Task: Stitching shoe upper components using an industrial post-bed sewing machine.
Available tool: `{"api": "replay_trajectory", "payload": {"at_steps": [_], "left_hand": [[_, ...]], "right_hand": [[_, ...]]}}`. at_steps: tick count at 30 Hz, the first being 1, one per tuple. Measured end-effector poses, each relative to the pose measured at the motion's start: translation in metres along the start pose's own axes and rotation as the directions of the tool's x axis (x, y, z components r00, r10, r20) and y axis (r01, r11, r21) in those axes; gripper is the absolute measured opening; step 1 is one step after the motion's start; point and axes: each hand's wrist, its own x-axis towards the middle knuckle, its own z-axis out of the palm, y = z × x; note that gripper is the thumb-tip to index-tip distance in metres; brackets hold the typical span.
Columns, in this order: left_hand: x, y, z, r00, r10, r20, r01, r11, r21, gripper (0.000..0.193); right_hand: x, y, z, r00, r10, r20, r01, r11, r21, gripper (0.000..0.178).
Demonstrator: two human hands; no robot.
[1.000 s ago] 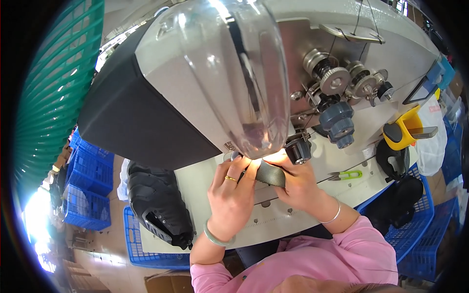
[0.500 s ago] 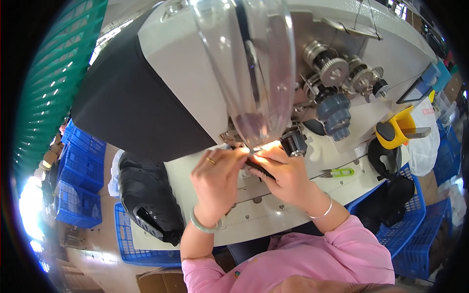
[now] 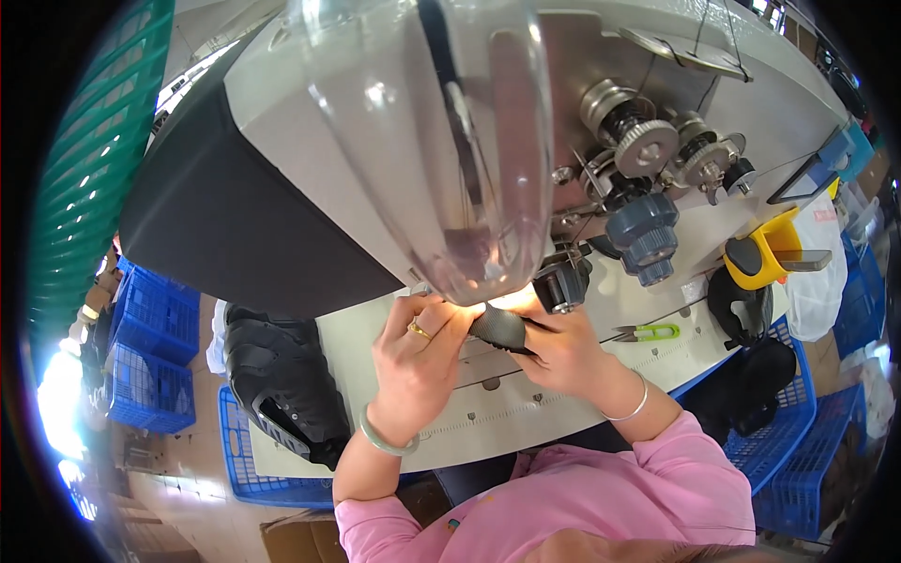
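Observation:
Under the lit needle area of a sewing machine (image 3: pixel 328 141), both my hands hold a small dark textured piece (image 3: pixel 499 328) with a rounded, curved face. My left hand (image 3: pixel 418 357) pinches at its left edge, fingertips pressed together near the light. From the right, my right hand (image 3: pixel 563 349) grips the piece, its thumb and fingers closed on the edge. A clear plastic guard (image 3: pixel 450 188) hangs in front of the needle and hides it. The far side of the piece is hidden too.
Black shoe uppers (image 3: pixel 282 385) are stacked left on the table (image 3: pixel 488 422). Green-handled thread snips (image 3: pixel 652 332) lie right of my right hand, near a yellow holder (image 3: pixel 765 249) and more black parts (image 3: pixel 741 305). Blue crates (image 3: pixel 155 319) stand left; a blue basket (image 3: pixel 779 422) sits right.
The dark piece has been tilted up, so its rounded textured face now shows between my hands. My hands have shifted slightly, still at the needle area. The camera view has moved a little.

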Motion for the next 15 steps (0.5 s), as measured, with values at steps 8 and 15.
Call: {"api": "replay_trajectory", "payload": {"at_steps": [8, 15], "left_hand": [[0.004, -0.006, -0.004, 0.997, 0.056, 0.05, -0.056, 0.998, -0.006, 0.029], [0.005, -0.001, -0.006, 0.994, 0.05, 0.099, -0.055, 0.997, 0.049, 0.029]], "right_hand": [[0.001, 0.0, -0.009, 0.999, 0.038, 0.011, -0.038, 0.999, 0.0, 0.049], [0.004, 0.001, -0.01, 0.999, -0.014, -0.04, 0.011, 0.998, -0.063, 0.046]]}}
